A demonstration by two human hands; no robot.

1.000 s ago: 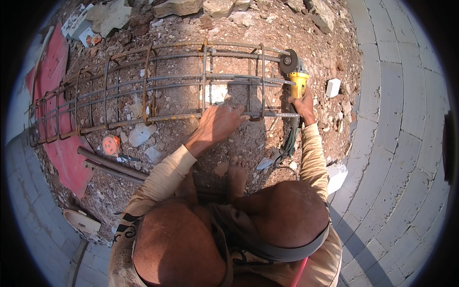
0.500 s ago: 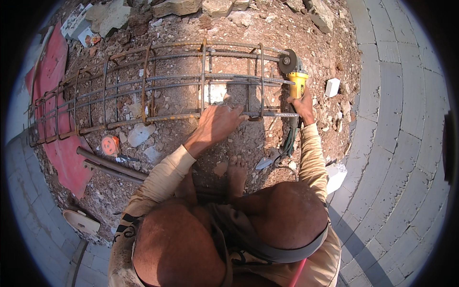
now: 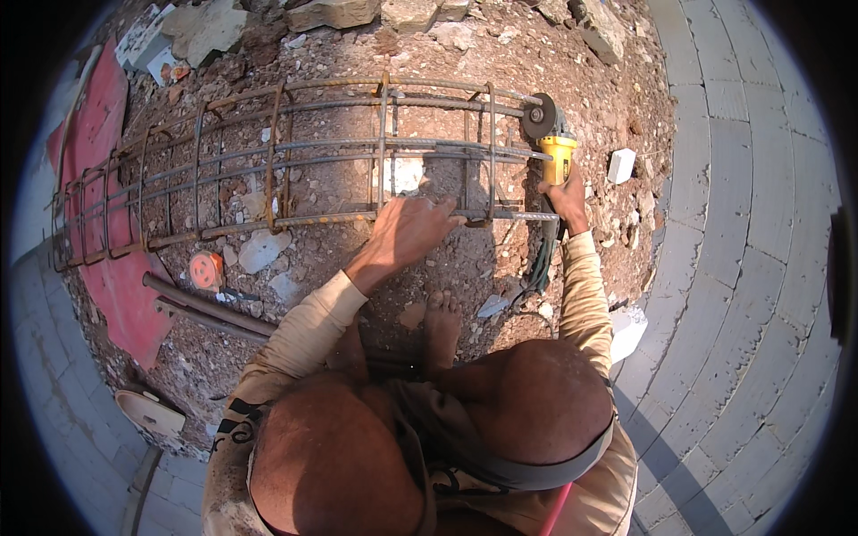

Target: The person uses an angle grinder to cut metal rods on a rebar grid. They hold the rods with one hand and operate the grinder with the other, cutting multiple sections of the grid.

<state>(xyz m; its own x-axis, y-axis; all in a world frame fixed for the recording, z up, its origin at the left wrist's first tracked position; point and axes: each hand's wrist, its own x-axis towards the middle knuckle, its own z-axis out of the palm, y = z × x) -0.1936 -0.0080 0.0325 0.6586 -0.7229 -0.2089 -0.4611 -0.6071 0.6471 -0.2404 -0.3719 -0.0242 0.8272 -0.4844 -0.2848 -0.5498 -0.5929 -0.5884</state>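
A long cage of steel rebar [image 3: 491, 152], its bars tied through square stirrups, lies across the ground in front of me. My left hand [image 3: 411, 228] is closed around its near bar, close to the right end. In my right hand [image 3: 569, 201] is a yellow angle grinder [image 3: 557, 163], gripped by its body just beyond the cage's right end. The grinder's dark cutting disc [image 3: 538, 116] is at the tip of a far bar; whether it touches cannot be made out. A dark cable [image 3: 542, 266] hangs below the grinder.
Broken stones [image 3: 331, 12] line the far side. A red sheet [image 3: 121, 304] lies under the cage's left end, near an orange round object [image 3: 206, 271] and metal pipes [image 3: 214, 313]. Grey block paving or wall [image 3: 715, 259] runs along the right. My bare foot [image 3: 442, 322] stands on rubble.
Almost nothing differs. Both hands, the angle grinder and the rebar cage keep their places, with only a very slight shift of the whole view.
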